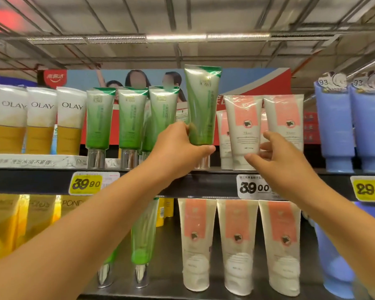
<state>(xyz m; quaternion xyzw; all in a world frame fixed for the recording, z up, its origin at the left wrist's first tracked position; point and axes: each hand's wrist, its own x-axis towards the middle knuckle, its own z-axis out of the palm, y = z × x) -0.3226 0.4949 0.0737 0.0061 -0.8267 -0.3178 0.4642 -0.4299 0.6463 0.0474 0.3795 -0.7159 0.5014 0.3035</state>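
Top shelf (204, 185): the front lip runs the full width, with tubes in a tight row right behind it. There is open air above the row up to the ceiling rails, so room to move is up and toward us, not sideways.

Green tube (201, 105) stands upright, its top higher than the 3 green tubes (162, 118) to its left. There is a narrow gap on that side. On its right it is just beside the pink tube (243, 126), with almost no slack. Its silver cap (204, 162) is down at the lip, and we cannot tell if it rests on the shelf.

Left hand (178, 150) grips the green tube low, just above the cap. The thumb crosses the front and the fingers curl round the left edge and the back.

Right hand (284, 161) is at the pink tube's lower right. The thumb tip lies over the tube's front near the base. The fingers (268, 137) are curled at its right edge, in the slot beside the 2nd pink tube (284, 118). We cannot tell if they are pinching it or only touching.

The 39.00 tag (253, 187) sits on the lip under the right wrist. Blue tubes (336, 126) stand well apart to the right.
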